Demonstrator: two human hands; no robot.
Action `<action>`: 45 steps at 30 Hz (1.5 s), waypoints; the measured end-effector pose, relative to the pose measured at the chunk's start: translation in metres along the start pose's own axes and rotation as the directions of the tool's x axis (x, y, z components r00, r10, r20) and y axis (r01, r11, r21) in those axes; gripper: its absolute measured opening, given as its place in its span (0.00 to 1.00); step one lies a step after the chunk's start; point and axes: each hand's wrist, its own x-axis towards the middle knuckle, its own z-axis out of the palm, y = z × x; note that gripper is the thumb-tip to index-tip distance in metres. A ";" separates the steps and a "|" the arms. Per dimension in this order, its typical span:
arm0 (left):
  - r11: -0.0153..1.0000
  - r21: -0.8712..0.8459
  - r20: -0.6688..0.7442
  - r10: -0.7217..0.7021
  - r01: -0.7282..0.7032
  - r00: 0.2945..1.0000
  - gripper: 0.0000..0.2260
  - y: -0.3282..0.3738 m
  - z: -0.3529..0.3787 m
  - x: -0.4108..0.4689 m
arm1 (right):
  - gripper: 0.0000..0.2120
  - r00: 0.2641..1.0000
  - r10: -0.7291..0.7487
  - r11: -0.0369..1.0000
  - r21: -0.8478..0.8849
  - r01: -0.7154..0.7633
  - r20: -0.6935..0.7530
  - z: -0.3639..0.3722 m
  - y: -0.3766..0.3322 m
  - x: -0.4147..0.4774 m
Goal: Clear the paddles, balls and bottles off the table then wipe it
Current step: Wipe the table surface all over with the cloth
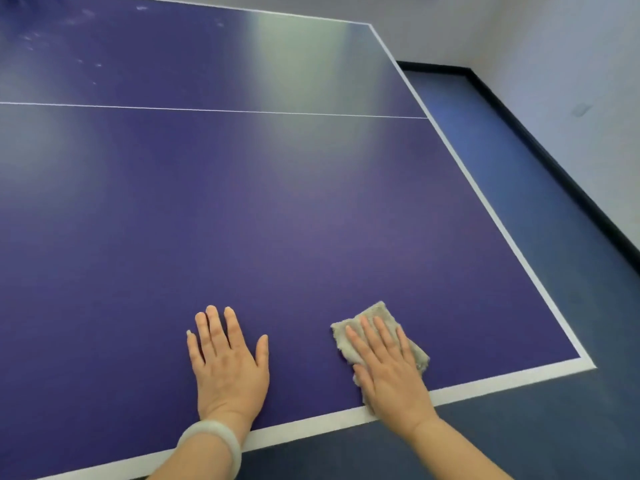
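The purple-blue table-tennis table (242, 209) fills most of the view, with white edge lines and a thin white centre line. My right hand (388, 368) lies flat, fingers straight, pressing a folded grey-beige cloth (377, 315) onto the table near its front right corner. My left hand (227, 365) rests flat on the bare table surface to the left of the cloth, fingers spread, with a pale bangle on the wrist. No paddles, balls or bottles are in view.
Dusty whitish smears (62, 36) show on the far left part of the table. Blue floor (554, 237) runs along the table's right side, bounded by a black skirting (540, 150) and a white wall.
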 end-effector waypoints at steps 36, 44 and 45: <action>0.958 -0.022 0.042 0.286 -0.285 0.957 0.27 0.274 0.020 0.055 | 0.27 0.898 0.436 0.899 0.072 -0.432 -0.054 0.005 0.197 -0.039; 0.957 -0.043 0.045 0.289 -0.288 0.956 0.29 0.277 0.021 0.054 | 0.32 0.772 0.635 0.765 0.109 -0.634 0.036 -0.014 0.249 0.036; 0.957 -0.041 0.043 0.289 -0.287 0.956 0.29 0.276 0.022 0.055 | 0.30 0.853 0.520 0.848 0.092 -0.522 0.044 -0.017 0.239 0.045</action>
